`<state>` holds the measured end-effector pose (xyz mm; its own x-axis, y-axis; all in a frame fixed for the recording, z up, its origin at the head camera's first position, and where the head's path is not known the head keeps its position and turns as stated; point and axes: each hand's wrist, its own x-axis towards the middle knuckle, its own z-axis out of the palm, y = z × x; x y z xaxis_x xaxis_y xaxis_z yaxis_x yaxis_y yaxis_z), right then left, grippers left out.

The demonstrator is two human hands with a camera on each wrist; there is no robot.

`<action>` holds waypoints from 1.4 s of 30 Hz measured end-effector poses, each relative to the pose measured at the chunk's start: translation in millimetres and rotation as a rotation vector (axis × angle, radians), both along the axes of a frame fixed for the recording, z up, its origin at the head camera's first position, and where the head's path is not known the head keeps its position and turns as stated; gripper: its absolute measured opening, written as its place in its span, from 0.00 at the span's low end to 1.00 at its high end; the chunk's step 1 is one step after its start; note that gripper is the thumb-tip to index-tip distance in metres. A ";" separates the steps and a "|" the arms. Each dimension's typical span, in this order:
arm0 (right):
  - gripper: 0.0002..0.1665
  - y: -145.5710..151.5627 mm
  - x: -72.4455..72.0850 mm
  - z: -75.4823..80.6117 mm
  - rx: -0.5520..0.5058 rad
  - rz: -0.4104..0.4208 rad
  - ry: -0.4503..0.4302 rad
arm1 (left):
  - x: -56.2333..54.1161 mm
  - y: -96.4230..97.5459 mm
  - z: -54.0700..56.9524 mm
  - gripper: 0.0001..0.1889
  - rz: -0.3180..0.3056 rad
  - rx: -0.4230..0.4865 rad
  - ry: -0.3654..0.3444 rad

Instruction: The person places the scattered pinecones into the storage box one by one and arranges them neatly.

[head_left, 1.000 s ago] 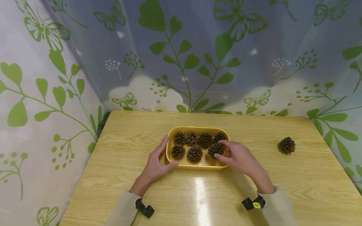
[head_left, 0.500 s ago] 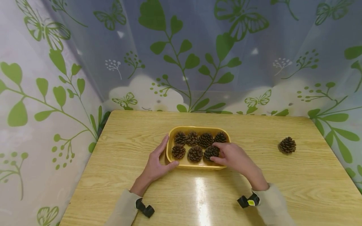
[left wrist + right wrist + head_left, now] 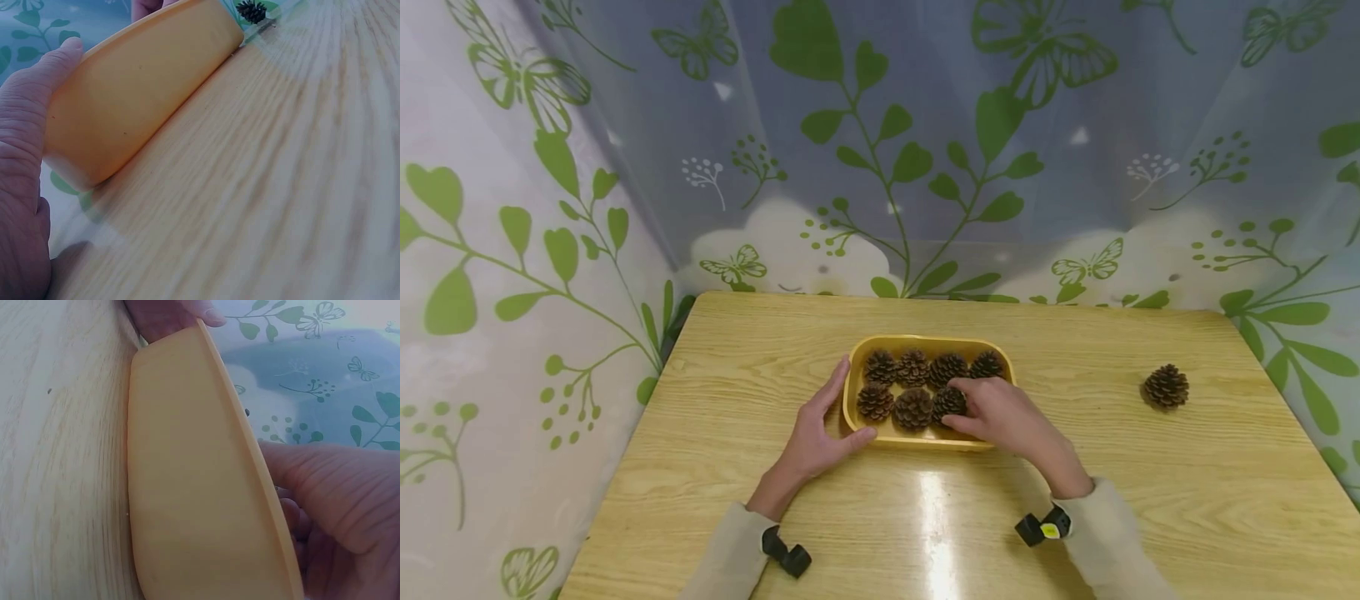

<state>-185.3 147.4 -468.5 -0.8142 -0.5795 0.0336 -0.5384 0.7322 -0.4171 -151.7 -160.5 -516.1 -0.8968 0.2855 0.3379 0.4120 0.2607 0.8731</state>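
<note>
In the head view a yellow rectangular box (image 3: pixel 917 444) with rounded corners stands on the table and holds several brown pine cones in two rows. My left hand (image 3: pixel 815 429) holds its left end, with the thumb at the front rim. My right hand (image 3: pixel 1011 418) reaches in over the right end and pinches a pine cone (image 3: pixel 947 404) in the front row, right beside the middle front pine cone (image 3: pixel 913 409). In the right wrist view the box wall (image 3: pixel 187 456) hides the fingertips and the pine cone. The left wrist view shows the left thumb (image 3: pixel 53 69) against the box's outside.
One loose pine cone (image 3: pixel 1166 387) lies on the wooden table (image 3: pixel 737 333) to the right of the box. Behind the table hangs a curtain (image 3: pixel 940 167) printed with leaves and butterflies, which also closes off the left side.
My right hand has shifted left inside the box, taking the pinched pine cone with it until it sits close to the middle front one. My left hand has stayed on the box's end.
</note>
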 end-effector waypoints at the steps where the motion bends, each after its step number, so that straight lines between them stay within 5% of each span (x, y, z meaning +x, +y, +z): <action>1: 0.32 -0.4 0.1 -0.1 -0.002 -0.002 -0.004 | -0.1 0.1 0.0 0.55 -0.001 -0.005 0.000; 33: 0.32 14.9 6.6 8.2 -0.123 -0.121 0.010 | 0.0 0.7 -1.7 0.55 0.010 -0.005 -0.018; 42: 0.31 31.8 9.1 13.5 -0.137 -0.162 0.043 | -14.1 -4.6 -39.1 0.59 0.022 -0.018 0.006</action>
